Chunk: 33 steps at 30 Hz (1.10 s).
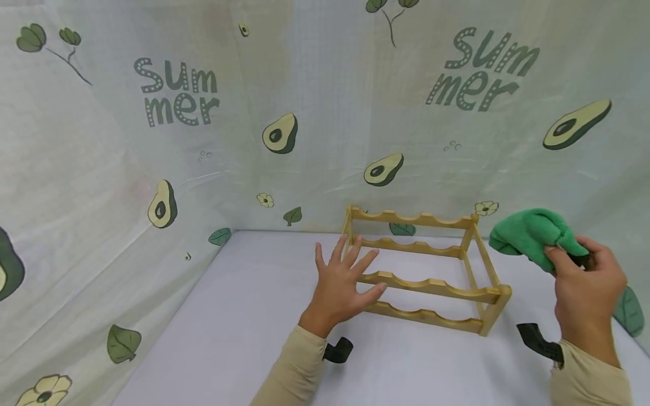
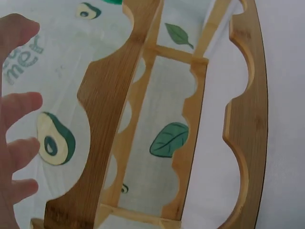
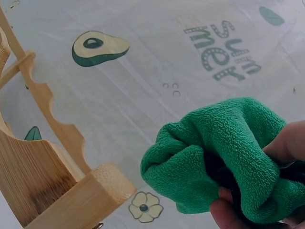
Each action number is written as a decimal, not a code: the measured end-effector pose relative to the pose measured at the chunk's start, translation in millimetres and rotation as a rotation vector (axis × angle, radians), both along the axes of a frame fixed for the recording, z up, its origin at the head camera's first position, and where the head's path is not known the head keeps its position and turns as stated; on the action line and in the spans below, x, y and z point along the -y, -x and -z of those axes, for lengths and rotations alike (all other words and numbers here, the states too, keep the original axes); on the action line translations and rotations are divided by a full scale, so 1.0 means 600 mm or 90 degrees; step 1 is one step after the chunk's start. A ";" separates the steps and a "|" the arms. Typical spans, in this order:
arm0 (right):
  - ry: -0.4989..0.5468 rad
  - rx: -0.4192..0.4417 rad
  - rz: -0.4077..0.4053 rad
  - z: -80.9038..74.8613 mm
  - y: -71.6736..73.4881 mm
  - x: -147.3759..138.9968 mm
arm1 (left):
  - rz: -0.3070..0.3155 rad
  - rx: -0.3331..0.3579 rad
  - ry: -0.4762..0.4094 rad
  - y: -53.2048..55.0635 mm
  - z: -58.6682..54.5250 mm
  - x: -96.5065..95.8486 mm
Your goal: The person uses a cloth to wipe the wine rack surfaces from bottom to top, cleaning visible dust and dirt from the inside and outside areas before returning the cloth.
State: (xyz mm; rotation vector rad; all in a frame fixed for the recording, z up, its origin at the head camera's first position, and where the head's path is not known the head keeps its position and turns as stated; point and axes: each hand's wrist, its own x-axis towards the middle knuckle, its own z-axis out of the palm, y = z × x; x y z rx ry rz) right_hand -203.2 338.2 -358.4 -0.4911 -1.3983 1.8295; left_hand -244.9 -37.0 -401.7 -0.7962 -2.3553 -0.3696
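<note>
A pale wooden rack (image 1: 431, 286) with scalloped rails stands upright on the white table, right of centre in the head view. My left hand (image 1: 341, 285) is over its left end, fingers spread and holding nothing. In the left wrist view those fingers (image 2: 21, 155) appear beside a scalloped rail (image 2: 107, 105); whether they touch it I cannot tell. To the right of the rack, my right hand (image 1: 589, 287) grips a bunched green cloth (image 1: 533, 231) above the table. Something black (image 3: 217, 169) shows among the folds of the cloth; its kind is hidden.
A white table (image 1: 244, 316) carries the rack. Behind and on the left hangs a pale curtain (image 1: 325, 90) printed with avocados, leaves and lettering. Black curved pieces (image 1: 339, 351) sit at both wrists, by the beige sleeves (image 1: 291, 366).
</note>
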 end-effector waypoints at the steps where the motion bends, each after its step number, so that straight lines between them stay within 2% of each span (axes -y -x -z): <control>1: -0.002 0.000 0.002 -0.001 0.000 0.000 | -0.005 0.013 0.020 -0.003 -0.002 -0.007; 5: -0.006 0.015 0.003 -0.003 0.000 -0.001 | -0.022 0.074 0.094 -0.016 -0.010 -0.038; 7: -0.010 0.027 0.003 -0.004 0.000 -0.001 | -0.017 0.086 0.118 -0.020 -0.014 -0.057; 9: -0.016 0.033 0.003 -0.004 -0.001 -0.002 | 0.002 0.068 0.121 -0.022 -0.016 -0.076; 12: -0.023 0.031 0.007 -0.003 -0.002 -0.004 | 0.039 -0.004 0.092 -0.021 -0.015 -0.102; 14: -0.026 0.008 0.014 -0.001 -0.002 -0.005 | 0.063 -0.049 0.061 -0.019 -0.013 -0.118; 16: -0.042 -0.022 0.028 0.002 -0.001 -0.007 | 0.082 -0.073 0.029 -0.018 -0.010 -0.133; 22: -0.105 -0.158 0.078 0.009 0.002 -0.009 | 0.129 -0.072 -0.044 -0.022 -0.005 -0.172; 28: -0.138 -0.155 0.111 0.013 0.002 -0.009 | 0.141 -0.070 -0.032 -0.029 -0.005 -0.200; 29: -0.132 -0.160 0.110 0.013 0.002 -0.009 | 0.141 -0.071 -0.027 -0.030 -0.006 -0.205; 33: -0.036 -0.233 0.069 0.012 0.000 -0.012 | 0.124 -0.087 0.013 -0.036 -0.007 -0.228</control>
